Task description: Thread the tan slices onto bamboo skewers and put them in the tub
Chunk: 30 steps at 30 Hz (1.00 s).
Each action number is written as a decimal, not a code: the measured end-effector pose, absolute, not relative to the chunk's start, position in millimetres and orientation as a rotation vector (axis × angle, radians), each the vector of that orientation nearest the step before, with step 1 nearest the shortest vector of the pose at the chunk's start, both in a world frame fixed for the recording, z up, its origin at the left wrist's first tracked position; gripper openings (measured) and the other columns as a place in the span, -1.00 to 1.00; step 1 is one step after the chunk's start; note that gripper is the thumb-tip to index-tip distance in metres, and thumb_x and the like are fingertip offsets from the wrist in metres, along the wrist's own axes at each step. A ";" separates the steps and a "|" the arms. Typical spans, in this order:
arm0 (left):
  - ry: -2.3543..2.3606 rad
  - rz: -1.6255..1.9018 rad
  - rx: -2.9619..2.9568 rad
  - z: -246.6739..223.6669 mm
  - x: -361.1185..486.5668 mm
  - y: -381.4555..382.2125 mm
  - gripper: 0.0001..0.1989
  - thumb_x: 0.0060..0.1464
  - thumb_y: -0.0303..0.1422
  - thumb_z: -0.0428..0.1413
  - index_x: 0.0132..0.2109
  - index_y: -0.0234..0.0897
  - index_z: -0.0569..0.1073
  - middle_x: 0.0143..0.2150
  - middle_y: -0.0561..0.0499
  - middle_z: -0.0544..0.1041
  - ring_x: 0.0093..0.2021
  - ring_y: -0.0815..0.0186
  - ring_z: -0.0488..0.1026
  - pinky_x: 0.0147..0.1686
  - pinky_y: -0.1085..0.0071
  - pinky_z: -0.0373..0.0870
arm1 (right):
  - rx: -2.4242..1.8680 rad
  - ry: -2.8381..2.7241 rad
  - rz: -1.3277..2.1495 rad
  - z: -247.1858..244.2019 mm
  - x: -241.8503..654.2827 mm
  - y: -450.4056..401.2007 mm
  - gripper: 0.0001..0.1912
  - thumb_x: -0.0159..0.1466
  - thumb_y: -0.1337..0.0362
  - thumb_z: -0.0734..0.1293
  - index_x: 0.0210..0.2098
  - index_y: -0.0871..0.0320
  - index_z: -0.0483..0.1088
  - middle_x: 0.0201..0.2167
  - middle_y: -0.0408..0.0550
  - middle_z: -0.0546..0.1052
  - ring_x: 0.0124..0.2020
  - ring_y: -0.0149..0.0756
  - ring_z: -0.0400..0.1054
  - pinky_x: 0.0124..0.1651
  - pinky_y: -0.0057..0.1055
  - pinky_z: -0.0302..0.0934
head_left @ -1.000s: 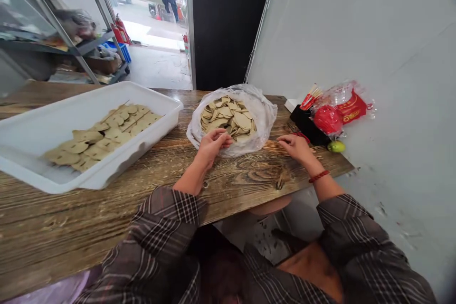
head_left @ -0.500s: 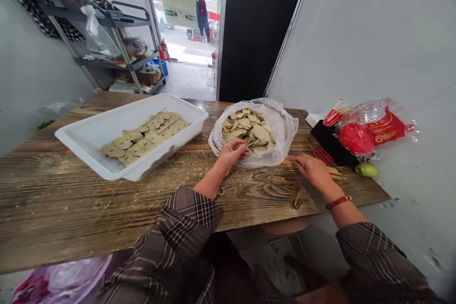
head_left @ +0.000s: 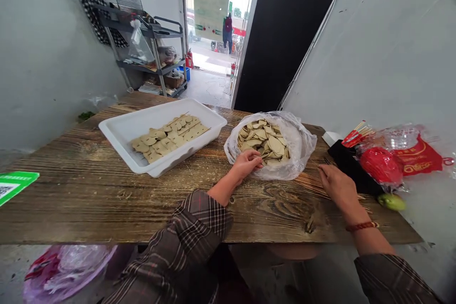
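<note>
My left hand (head_left: pixel 246 165) is closed, fingers curled, over the near rim of a clear plastic bag (head_left: pixel 302 145). Flat tan slices (head_left: pixel 265 137), perhaps bean curd, fill the open bag. What the fingertips pinch, if anything, is hidden. To the right, my right hand (head_left: pixel 338 187) has its fingers pressed together just over a bundle of thin wooden skewers (head_left: pixel 309 179); whether one is held I cannot make out. On the left stands a white plastic tray (head_left: pixel 117 134), where similar slices lie in rows threaded on skewers (head_left: pixel 171 138).
Beyond my right hand are a black box (head_left: pixel 356 171), red-wrapped sticks (head_left: pixel 357 133), red plastic packets (head_left: pixel 383 165) and a green fruit (head_left: pixel 392 202). A green card (head_left: pixel 17 185) shows at the left. A shelf cart (head_left: pixel 153 33) stands behind the wooden table (head_left: pixel 89 199).
The view has swung left, so everything sits further right. My right hand has shifted slightly right over the skewers. My left hand stays at the bag's near rim.
</note>
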<state>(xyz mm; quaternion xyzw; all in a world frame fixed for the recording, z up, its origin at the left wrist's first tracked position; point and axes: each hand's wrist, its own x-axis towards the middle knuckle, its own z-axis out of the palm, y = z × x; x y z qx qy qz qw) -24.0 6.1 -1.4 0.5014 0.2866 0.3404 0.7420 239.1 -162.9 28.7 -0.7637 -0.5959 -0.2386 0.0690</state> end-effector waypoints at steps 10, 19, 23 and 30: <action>0.589 0.758 1.118 -1.7 -24.6 5.8 -0.68 -0.01 -0.31 0.27 -0.14 -0.36 0.43 -0.33 -0.03 0.57 -0.41 0.40 0.54 -0.37 0.51 0.42 | -1.542 -1.803 -0.595 88.7 126.5 -89.9 -0.73 0.38 0.21 0.21 -0.18 0.16 0.53 -0.29 0.04 0.60 -0.24 -0.22 0.46 -0.18 -0.35 0.27; 0.881 1.137 1.429 -3.0 -33.5 34.9 -0.86 0.08 -0.39 0.10 -0.21 -0.35 0.47 -0.33 -0.04 0.56 -0.36 0.33 0.51 -0.27 0.36 0.44 | -1.457 -1.287 0.301 31.8 124.8 -60.0 -0.63 0.28 0.07 0.28 -0.18 0.25 0.54 -0.73 -0.23 0.36 -0.69 -0.43 0.22 -0.56 -0.47 0.10; 1.106 1.215 1.963 -4.2 -44.5 50.3 -0.85 0.08 -0.48 0.05 -0.23 -0.31 0.51 -0.23 -0.09 0.57 -0.22 0.25 0.47 -0.13 0.30 0.39 | -1.449 -1.159 0.405 11.6 134.4 -54.2 -0.61 0.23 0.04 0.31 -0.22 0.25 0.55 -0.74 -0.24 0.34 -0.69 -0.44 0.20 -0.59 -0.48 0.06; 1.200 0.941 2.530 -2.3 -44.3 46.2 -0.79 0.08 -0.42 0.10 -0.12 -0.29 0.51 -0.08 -0.16 0.52 -0.03 0.12 0.39 0.03 0.19 0.30 | -1.414 -1.163 0.523 11.7 135.6 -55.4 -0.63 0.22 0.06 0.32 -0.23 0.25 0.56 -0.73 -0.24 0.34 -0.69 -0.45 0.20 -0.58 -0.48 0.08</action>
